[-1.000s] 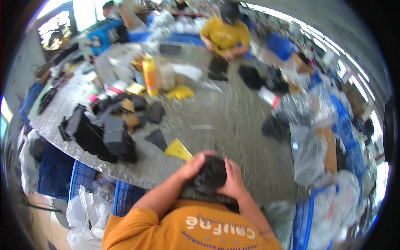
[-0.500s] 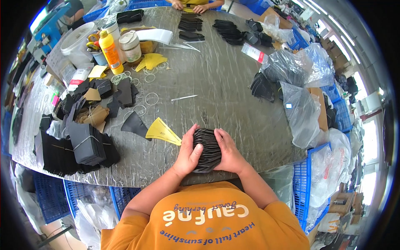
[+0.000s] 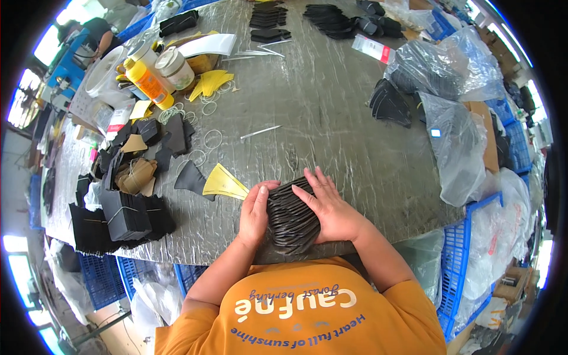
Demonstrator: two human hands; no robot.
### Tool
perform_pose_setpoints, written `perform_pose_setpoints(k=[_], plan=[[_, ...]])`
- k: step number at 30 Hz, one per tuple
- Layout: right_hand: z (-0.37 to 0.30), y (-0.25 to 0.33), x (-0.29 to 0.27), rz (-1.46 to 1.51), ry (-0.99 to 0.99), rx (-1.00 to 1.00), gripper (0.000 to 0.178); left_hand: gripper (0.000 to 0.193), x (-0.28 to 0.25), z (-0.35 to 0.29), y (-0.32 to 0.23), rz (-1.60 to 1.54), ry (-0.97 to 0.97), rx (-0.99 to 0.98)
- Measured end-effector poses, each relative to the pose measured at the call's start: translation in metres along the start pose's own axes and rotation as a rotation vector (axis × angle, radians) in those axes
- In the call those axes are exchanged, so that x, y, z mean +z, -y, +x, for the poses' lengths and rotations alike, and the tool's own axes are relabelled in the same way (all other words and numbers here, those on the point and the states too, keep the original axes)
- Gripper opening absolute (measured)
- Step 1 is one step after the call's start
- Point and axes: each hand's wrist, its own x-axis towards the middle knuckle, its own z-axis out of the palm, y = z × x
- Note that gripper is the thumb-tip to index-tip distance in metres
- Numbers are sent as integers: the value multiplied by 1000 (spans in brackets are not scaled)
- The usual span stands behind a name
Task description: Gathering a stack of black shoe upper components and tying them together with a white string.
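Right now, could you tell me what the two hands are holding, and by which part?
Both hold a stack of thin black fan-shaped pieces on edge: left hand against its left side, right hand over its right side.

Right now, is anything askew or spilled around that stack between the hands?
Mildly. The stack of black pieces fans unevenly between the left hand and right hand. Loose rubber bands lie scattered on the table.
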Motion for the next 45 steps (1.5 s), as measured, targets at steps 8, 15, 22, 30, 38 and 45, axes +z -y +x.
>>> perform_pose_setpoints(k=[8,15,22,30,38,45], plan=[[-3,-18,15,156,-166,-105,118,41,4,-2,2,-162,-80,24],[-2,-29,16,293,-88,-139,116,45,4,-1,-11,-129,-105,-97],[-6,-22,17,146,-135,-40,115,35,7,1,-13,-217,-134,-61],[-1,-32,18,210,-147,-197,110,32,4,7,-15,-200,-61,-68],[-4,9,4,-66,-23,-131,100,29,-4,-11,-21,-249,44,-161],[-2,13,0,66,-5,-147,95,31,-27,-3,-17,-453,98,-225]])
